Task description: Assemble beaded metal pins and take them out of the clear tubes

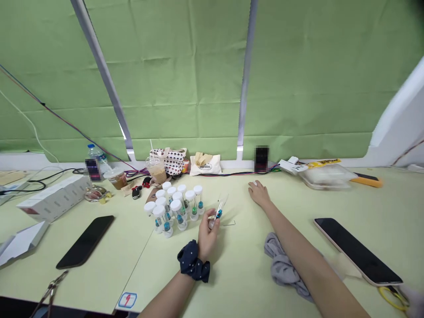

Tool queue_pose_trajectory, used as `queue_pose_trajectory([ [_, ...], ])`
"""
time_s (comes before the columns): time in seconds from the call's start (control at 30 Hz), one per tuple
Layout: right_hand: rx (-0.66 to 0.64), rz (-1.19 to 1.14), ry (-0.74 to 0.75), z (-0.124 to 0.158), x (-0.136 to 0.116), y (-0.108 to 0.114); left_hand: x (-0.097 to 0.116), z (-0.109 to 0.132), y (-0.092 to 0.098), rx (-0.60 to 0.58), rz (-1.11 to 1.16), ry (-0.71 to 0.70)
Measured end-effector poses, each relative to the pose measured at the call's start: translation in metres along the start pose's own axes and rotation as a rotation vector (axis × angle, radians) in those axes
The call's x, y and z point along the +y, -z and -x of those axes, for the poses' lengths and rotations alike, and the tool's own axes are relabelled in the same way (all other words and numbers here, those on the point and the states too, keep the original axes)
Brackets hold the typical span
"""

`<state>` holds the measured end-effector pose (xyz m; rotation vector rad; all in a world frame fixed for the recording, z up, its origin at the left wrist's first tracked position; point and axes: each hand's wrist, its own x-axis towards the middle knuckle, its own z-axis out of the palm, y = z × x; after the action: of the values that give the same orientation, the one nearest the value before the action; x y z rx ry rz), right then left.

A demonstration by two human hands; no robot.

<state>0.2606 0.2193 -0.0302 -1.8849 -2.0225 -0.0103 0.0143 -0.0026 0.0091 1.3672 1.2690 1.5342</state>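
Note:
My left hand (209, 229), with a dark dotted scrunchie (194, 260) around the wrist, is closed on a clear vial (220, 212). The vial tilts to the upper right, has a blue piece inside, and shows no cap at its upper end. Just to the left stand several clear vials (179, 216) with white caps, holding blue or green pieces. My right hand (260, 193) rests farther back on the table with curled fingers. Something small and white shows at its fingertips; I cannot make out what. A small thin L-shaped metal piece (230, 224) lies right of my left hand.
Dark phones (86, 242) (356, 249) lie at both sides. A grey cloth (285, 265) sits under my right forearm. Along the back stand drink cups (156, 170), a tissue pack (205, 165), cables and a plastic container (327, 176). A white box (54, 198) is at left.

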Motion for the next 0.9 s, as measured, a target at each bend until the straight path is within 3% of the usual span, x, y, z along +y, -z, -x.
queue_pose_trajectory([
  [0.13, -0.014, -0.044, 0.056, 0.006, -0.011, 0.012, -0.003, -0.002, 0.001, 0.019, -0.005, -0.009],
  [0.33, -0.253, -0.107, 0.155, 0.023, -0.040, 0.041, -0.011, -0.006, 0.008, 0.034, -0.113, -0.107],
  [0.47, -0.336, -0.183, 0.262, 0.053, -0.059, 0.056, -0.014, -0.008, 0.015, 0.038, -0.162, -0.136],
  [0.7, -0.309, -0.340, 0.361, 0.122, -0.090, 0.076, -0.011, -0.008, 0.017, 0.049, -0.191, -0.153],
  [0.9, -0.317, -0.214, 0.470, 0.134, -0.101, 0.073, -0.017, -0.010, 0.017, 0.066, -0.220, -0.183],
])
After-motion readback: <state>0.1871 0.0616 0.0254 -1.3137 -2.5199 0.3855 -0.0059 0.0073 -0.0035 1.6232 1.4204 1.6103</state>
